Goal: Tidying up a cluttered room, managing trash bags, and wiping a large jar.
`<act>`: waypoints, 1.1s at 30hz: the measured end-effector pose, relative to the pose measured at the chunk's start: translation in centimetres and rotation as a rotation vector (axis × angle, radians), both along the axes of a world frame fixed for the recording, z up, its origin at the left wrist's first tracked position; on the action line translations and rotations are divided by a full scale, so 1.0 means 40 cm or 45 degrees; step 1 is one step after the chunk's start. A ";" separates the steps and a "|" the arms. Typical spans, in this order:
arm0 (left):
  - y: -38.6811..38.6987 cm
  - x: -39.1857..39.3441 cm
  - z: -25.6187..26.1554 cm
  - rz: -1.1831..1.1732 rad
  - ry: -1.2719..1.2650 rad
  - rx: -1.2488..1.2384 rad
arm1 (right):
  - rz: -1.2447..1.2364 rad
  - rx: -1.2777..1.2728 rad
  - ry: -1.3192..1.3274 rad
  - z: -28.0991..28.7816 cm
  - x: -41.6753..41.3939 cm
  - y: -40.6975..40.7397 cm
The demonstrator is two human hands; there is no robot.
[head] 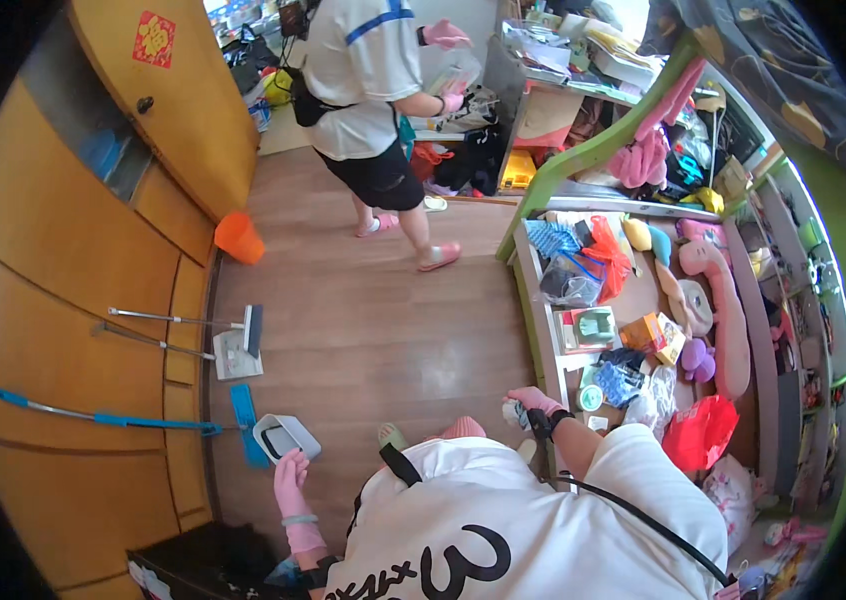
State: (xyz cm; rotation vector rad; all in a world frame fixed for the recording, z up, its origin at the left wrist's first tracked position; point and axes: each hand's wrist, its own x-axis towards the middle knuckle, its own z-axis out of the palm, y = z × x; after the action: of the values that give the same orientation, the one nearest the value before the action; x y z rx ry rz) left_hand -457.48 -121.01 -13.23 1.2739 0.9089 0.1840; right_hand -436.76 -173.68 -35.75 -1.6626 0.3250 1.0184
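Observation:
My left hand (pixel 293 480), in a pink glove, is at the near edge of a small white bin (pixel 303 433) with a dark inside; whether the fingers grip its rim I cannot tell. My right hand (pixel 532 403), also gloved in pink, has a crumpled whitish item (pixel 515 415) in its fingers, beside the white bed frame. On the bed lie a red plastic bag (pixel 702 433), blue checked cloth (pixel 618 381), an orange box (pixel 642 333), a clear plastic bag (pixel 652 403), a round green-white container (pixel 590 398) and a long pink plush toy (pixel 727 322).
A person (pixel 370 97) in pink gloves stands ahead, holding clear plastic. Along the wooden cabinets at left are an orange bin (pixel 240 238), a broom (pixel 253 331) with a dustpan (pixel 238 355) and a blue mop (pixel 249 426). A black box (pixel 198 562) stands near left.

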 end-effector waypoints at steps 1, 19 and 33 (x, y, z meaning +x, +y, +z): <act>0.037 0.012 -0.006 -0.041 -0.003 0.008 | -0.022 0.004 -0.004 0.032 -0.002 0.037; 0.274 0.282 -0.083 -0.408 -0.036 -0.075 | 0.067 -0.241 -0.522 0.120 -0.090 0.143; 0.302 0.501 -0.025 -0.425 -0.053 0.032 | -0.244 0.009 -0.289 0.133 0.151 0.235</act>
State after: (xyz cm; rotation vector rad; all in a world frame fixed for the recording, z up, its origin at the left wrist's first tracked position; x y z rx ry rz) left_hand -437.45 -108.94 -14.22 1.4202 0.6479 -0.0409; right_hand -430.72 -164.29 -30.41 -1.6860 0.3220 0.6807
